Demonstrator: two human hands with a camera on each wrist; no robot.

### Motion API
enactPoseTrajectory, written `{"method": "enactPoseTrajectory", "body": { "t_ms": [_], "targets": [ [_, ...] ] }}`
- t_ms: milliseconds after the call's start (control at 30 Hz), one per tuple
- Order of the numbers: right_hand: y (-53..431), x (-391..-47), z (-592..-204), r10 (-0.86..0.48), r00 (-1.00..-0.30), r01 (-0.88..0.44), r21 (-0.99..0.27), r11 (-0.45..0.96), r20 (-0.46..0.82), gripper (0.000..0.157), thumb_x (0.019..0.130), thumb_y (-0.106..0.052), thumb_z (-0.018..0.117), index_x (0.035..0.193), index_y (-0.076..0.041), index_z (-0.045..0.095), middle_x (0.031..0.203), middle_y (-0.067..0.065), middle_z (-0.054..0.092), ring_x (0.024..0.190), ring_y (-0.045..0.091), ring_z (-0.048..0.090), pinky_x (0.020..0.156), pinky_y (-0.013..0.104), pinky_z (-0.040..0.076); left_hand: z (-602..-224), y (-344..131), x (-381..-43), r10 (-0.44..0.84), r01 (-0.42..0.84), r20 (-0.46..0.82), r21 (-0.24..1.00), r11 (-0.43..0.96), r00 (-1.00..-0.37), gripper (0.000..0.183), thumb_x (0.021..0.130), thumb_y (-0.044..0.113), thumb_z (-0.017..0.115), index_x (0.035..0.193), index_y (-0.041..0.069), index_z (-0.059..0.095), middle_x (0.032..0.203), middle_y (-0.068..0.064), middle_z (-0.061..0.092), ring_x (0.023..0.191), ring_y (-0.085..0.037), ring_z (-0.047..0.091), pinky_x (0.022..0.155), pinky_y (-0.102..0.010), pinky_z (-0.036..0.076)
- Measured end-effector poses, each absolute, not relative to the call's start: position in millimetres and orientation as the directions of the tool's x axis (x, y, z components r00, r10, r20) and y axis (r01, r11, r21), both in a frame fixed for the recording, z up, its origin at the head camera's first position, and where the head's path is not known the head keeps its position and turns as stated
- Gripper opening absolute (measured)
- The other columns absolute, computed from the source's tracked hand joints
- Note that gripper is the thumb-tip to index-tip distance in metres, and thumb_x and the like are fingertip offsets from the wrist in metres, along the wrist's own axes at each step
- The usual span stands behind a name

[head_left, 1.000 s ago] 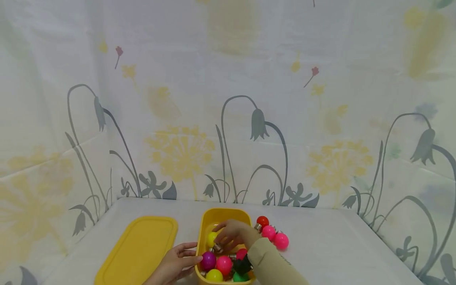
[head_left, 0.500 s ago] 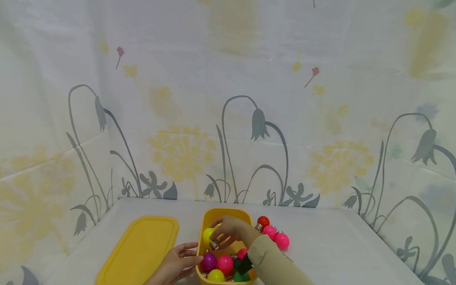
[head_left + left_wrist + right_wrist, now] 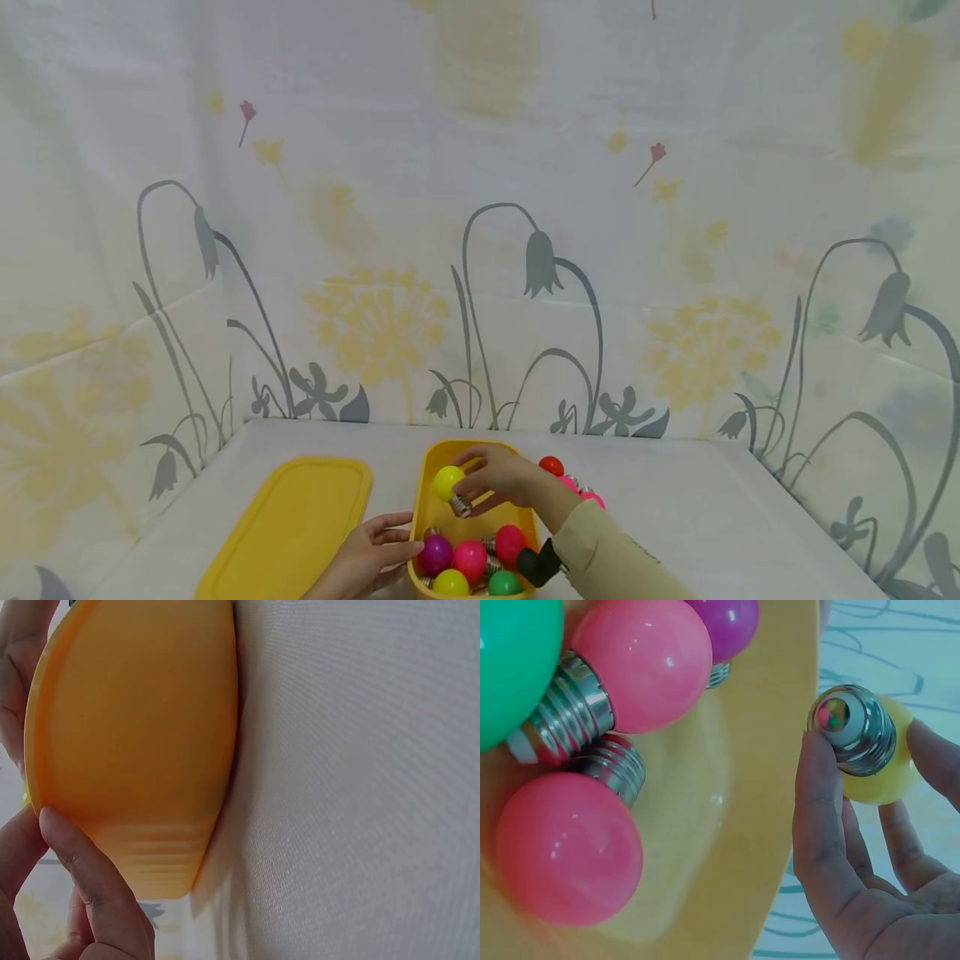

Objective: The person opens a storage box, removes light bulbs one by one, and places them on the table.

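Note:
My right hand [image 3: 495, 479] grips a yellow light bulb [image 3: 448, 482] between thumb and fingers, over the far half of a yellow plastic box [image 3: 532, 533]. In the right wrist view the bulb's metal screw base [image 3: 855, 731] faces the camera, its yellow globe behind. My left hand [image 3: 367, 552] pinches the box's left rim; the left wrist view has its thumb and a finger [image 3: 82, 862] at that edge. Inside the near half lie a purple bulb [image 3: 436, 553], pink bulbs [image 3: 570, 847], another yellow bulb [image 3: 451, 582] and a green bulb [image 3: 506, 583].
A yellow lid [image 3: 292, 521] lies flat on the white table [image 3: 675, 517] to the left. Right of the box are a red bulb [image 3: 551, 465] and pink bulbs [image 3: 592, 498], partly covered by my right arm. A flower-patterned curtain [image 3: 495, 292] hangs behind.
My right hand has raised the yellow bulb out of the box's far part, turning its base downward. The right forearm has shifted right. My left hand has stayed at the rim.

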State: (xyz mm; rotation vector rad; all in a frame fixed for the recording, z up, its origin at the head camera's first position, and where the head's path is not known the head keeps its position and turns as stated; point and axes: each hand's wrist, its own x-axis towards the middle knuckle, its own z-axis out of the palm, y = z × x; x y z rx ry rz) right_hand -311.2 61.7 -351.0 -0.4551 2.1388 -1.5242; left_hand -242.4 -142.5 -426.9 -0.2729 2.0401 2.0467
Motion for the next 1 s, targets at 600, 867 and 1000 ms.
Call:
{"method": "enactPoseTrajectory", "body": {
  "t_ms": [600, 867, 1000],
  "targets": [
    [104, -281, -350, -0.435, -0.895, -0.043, -0.952, 0.303, -0.098, 0.041, 0.082, -0.008, 0.071, 0.118, 0.001, 0.054, 0.099, 0.013, 0.053, 0.079, 0.022, 0.062, 0.066, 0.037, 0.055, -426, -144, -238, 0.051, -0.266, -0.266, 0.964, 0.005, -0.963, 0.064, 0.078, 0.018, 0.075, 0.129, -0.008, 0.045, 0.099, -0.013, 0.058, 0.079, -0.019, 0.056, 0.074, -0.031, 0.054],
    [123, -272, -355, -0.352, -0.934, -0.059, -0.945, 0.322, -0.062, 0.043, 0.079, -0.010, 0.074, 0.117, 0.002, 0.055, 0.096, 0.012, 0.054, 0.077, 0.020, 0.062, 0.064, 0.036, 0.055, -424, -142, -236, 0.038, -0.256, -0.256, 0.967, 0.012, -0.966, 0.062, 0.080, 0.017, 0.074, 0.128, -0.009, 0.045, 0.097, -0.012, 0.058, 0.077, -0.018, 0.055, 0.073, -0.031, 0.054],
    [134, -270, -355, -0.330, -0.943, -0.073, -0.948, 0.310, -0.035, 0.044, 0.080, -0.010, 0.073, 0.117, 0.003, 0.055, 0.095, 0.012, 0.054, 0.076, 0.021, 0.062, 0.062, 0.038, 0.055, -423, -142, -237, 0.034, -0.261, -0.261, 0.965, 0.011, -0.965, 0.063, 0.079, 0.017, 0.075, 0.128, -0.009, 0.045, 0.097, -0.012, 0.058, 0.077, -0.018, 0.055, 0.074, -0.031, 0.054]
  ]
}}
